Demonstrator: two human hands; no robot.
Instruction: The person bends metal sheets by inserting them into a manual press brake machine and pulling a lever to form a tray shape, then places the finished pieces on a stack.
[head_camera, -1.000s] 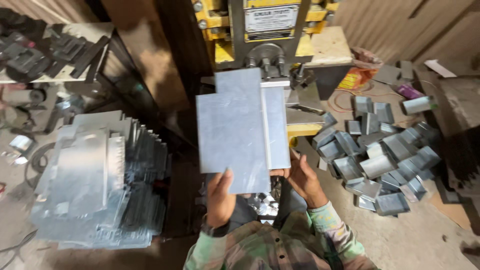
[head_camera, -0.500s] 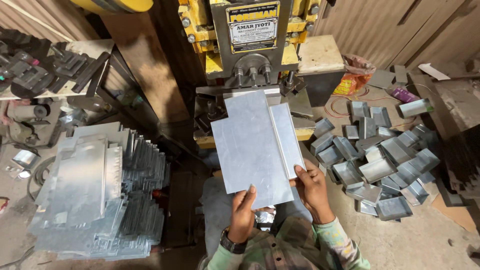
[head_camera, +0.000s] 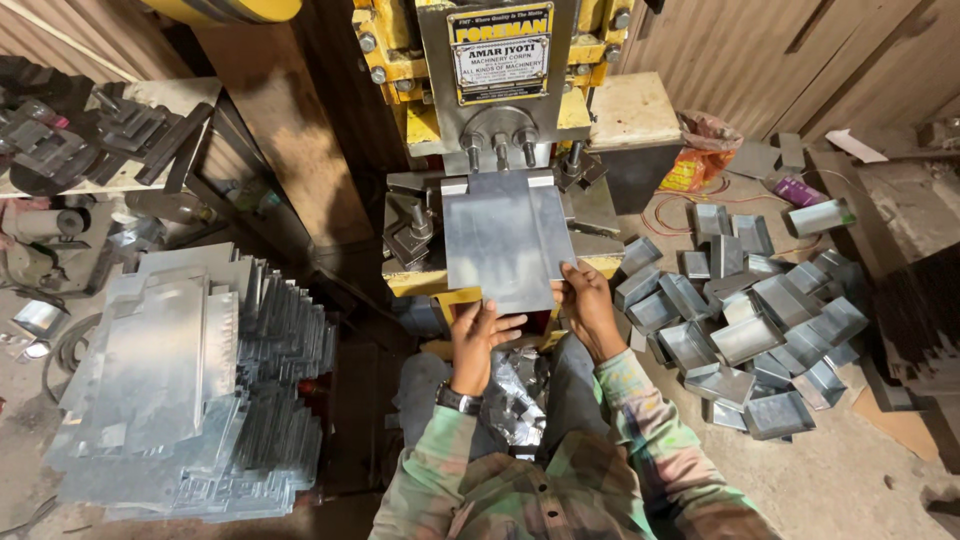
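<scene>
galvanized metal sheet (head_camera: 508, 240) on press bed (head_camera: 420, 275), far edge hidden, left hand (head_camera: 478, 335), right hand (head_camera: 585, 305) each grip pinching it

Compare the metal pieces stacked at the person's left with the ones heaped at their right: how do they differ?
The stack of flat sheets holds large, mostly flat blanks with notched edges, laid in overlapping layers. The heap of folded trays holds much smaller pieces with their sides bent up, lying loose at all angles on the floor. Both are of the same dull grey sheet metal, like the sheet held by the left hand and right hand at the press.
</scene>
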